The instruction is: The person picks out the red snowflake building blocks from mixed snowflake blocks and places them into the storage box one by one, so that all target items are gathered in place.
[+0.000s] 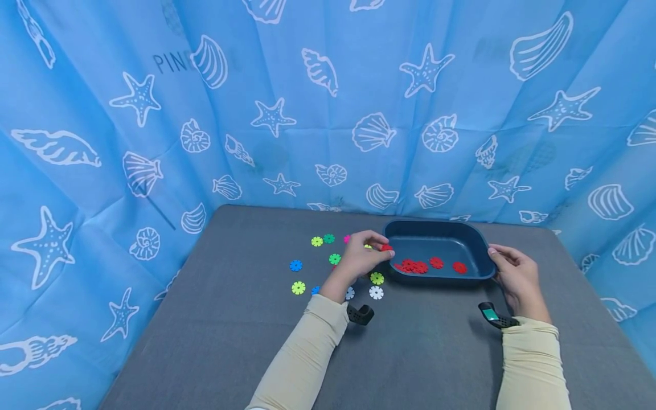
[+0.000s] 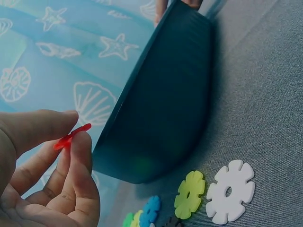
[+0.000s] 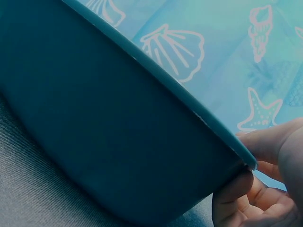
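Observation:
Between thumb and fingers my left hand (image 1: 361, 253) pinches a red notched disc (image 2: 72, 136), held just over the left rim of a dark blue basin (image 1: 441, 279). Several red discs (image 1: 414, 266) lie inside on the basin's floor, most in a cluster at the left and two lying singly. With thumb and fingers my right hand (image 1: 516, 279) grips the basin's right rim. Beside the left wrist, notched discs in other colours lie spread on the table, among them a white disc (image 1: 376, 292) and a yellow-green disc (image 1: 377, 278). Part of that spread is hidden under the left hand and forearm.
The grey table (image 1: 246, 353) reaches back to a blue curtain (image 1: 307, 114) printed with white shells and starfish. Farther left on the table lie a blue disc (image 1: 296, 266) and a green disc (image 1: 329, 238). Each wrist wears a black band.

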Demonstrator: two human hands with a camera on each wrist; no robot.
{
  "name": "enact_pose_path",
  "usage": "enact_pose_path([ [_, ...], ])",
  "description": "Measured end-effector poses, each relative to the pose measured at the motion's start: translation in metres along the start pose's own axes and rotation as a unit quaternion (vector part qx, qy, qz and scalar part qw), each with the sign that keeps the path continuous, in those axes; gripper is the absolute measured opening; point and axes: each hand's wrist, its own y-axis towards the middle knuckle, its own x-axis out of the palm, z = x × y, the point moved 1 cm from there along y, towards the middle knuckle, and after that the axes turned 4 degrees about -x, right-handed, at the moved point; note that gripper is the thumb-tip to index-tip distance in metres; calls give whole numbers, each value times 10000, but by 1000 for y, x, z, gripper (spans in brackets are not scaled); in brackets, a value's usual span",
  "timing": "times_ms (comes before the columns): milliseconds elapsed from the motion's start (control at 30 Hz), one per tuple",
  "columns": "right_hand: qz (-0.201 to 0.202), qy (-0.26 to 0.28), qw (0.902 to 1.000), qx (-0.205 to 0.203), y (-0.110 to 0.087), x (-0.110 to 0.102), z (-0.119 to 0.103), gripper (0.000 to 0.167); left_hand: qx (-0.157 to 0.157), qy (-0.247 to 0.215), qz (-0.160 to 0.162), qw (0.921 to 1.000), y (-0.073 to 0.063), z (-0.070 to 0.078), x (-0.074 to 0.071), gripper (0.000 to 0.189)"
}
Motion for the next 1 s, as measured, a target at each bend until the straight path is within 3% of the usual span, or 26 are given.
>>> enact_pose_path([
  [300, 7, -133, 9999, 52, 0, 0, -1, 44, -26, 3, -109, 9999, 1, 0, 1, 35],
  [633, -6, -178, 9998, 44, 0, 0, -1, 45, 87, -82, -229, 9997, 1, 0, -2, 26],
  [1000, 16, -63, 10000, 64, 0, 0, -1, 44, 92, 195, -85, 9997, -1, 2, -11, 31],
])
